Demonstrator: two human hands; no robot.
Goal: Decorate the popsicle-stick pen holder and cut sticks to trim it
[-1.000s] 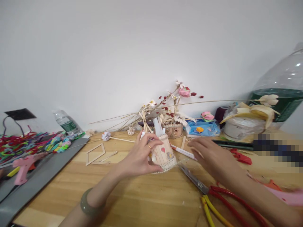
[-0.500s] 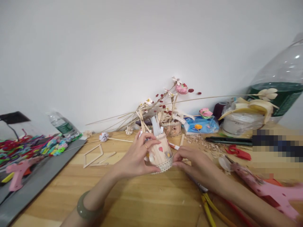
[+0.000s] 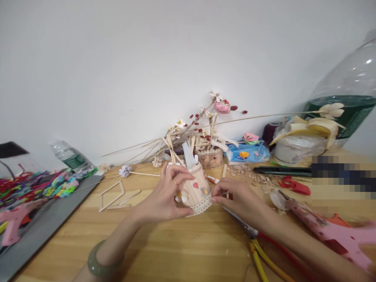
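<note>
My left hand [image 3: 164,192] is wrapped round a small pen pot [image 3: 195,187] of pale wooden sticks, tilted a little above the table. Red heart and grey flower decorations show on the pot's side, with a white lace trim [image 3: 202,205] round its bottom edge. Wooden sticks and white translucent strips [image 3: 189,153] poke out of the top. At the pot's lower right, the thumb and finger of my right hand [image 3: 233,194] are pinched together against the trim; what lies between them is hidden. Behind the fingers lies an orange-and-white pen [image 3: 212,179].
Yellow-and-red-handled pliers [image 3: 249,231] lie below my right forearm. A pink glue gun [image 3: 331,231] is at right, another [image 3: 17,219] at left on a grey mat [image 3: 58,207]. Dried flowers [image 3: 182,125], a second pot [image 3: 210,157] and a tissue pack [image 3: 248,153] stand along the wall.
The view has shifted slightly. Both hands keep about the same hold at the pot, with the right fingertips still at its lower right edge.
</note>
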